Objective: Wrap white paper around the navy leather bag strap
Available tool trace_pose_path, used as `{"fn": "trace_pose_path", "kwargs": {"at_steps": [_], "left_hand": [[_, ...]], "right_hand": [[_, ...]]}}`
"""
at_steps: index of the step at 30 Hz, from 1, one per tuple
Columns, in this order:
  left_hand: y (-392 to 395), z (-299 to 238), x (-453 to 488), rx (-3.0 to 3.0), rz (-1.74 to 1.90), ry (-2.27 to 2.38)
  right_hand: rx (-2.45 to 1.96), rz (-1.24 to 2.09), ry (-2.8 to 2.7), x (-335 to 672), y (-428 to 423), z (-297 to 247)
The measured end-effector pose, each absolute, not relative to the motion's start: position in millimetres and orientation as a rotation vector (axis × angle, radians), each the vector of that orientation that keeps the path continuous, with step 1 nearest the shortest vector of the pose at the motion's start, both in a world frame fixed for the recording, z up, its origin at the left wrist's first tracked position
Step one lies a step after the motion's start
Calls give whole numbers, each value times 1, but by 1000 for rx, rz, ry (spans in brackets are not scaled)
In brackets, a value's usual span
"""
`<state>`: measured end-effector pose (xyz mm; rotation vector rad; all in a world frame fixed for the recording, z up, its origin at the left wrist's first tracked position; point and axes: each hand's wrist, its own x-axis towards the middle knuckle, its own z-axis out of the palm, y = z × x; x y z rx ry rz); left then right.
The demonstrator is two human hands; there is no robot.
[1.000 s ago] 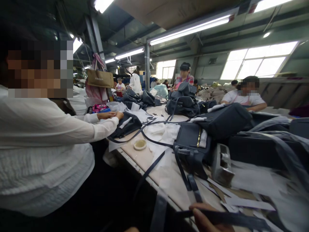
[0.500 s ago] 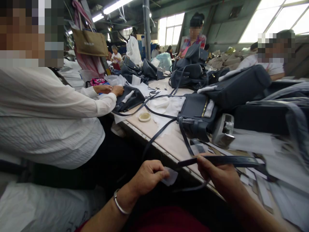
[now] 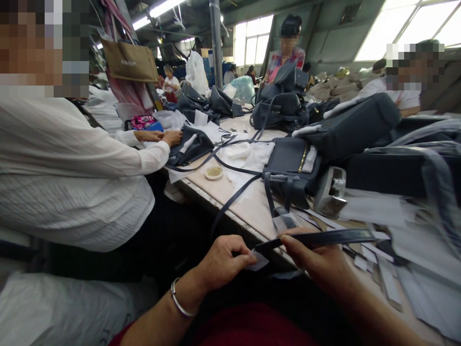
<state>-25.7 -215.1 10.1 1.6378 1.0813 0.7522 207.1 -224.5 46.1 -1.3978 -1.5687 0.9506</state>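
Note:
My left hand [image 3: 230, 262] is closed in a pinch on a small piece of thin whitish wrapping [image 3: 258, 260]. In my right hand [image 3: 313, 257] a dark navy strap [image 3: 334, 236] is gripped between thumb and fingers. The strap's near end points left and meets the wrapping, or lies just behind it; I cannot tell whether they touch. Beyond my hands, at the table edge, a navy bag [image 3: 286, 161] with a gold zipper rests on the table [image 3: 239, 218], its straps trailing toward me.
A tape roll [image 3: 213, 173] lies near the table edge. Right of the bag stands a tape dispenser [image 3: 329, 192], with paper strips [image 3: 387, 283] before it. More navy bags [image 3: 277, 110] are piled behind. At left, a co-worker in a white shirt [image 3: 72, 144] handles another bag [image 3: 190, 145].
The strap in my right hand has shifted left, closing the gap to the wrapping in my left hand. My left hand has moved slightly right. The view has shifted a little.

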Motion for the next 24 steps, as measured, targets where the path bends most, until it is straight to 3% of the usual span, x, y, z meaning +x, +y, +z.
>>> {"fn": "trace_pose_path", "kwargs": {"at_steps": [16, 24], "left_hand": [[-219, 13, -17, 1546, 681, 1009], [-220, 3, -15, 1538, 633, 1187]], "right_hand": [[-1275, 915, -1833, 189, -236, 23], [-1311, 1224, -1237, 222, -226, 28]]}}
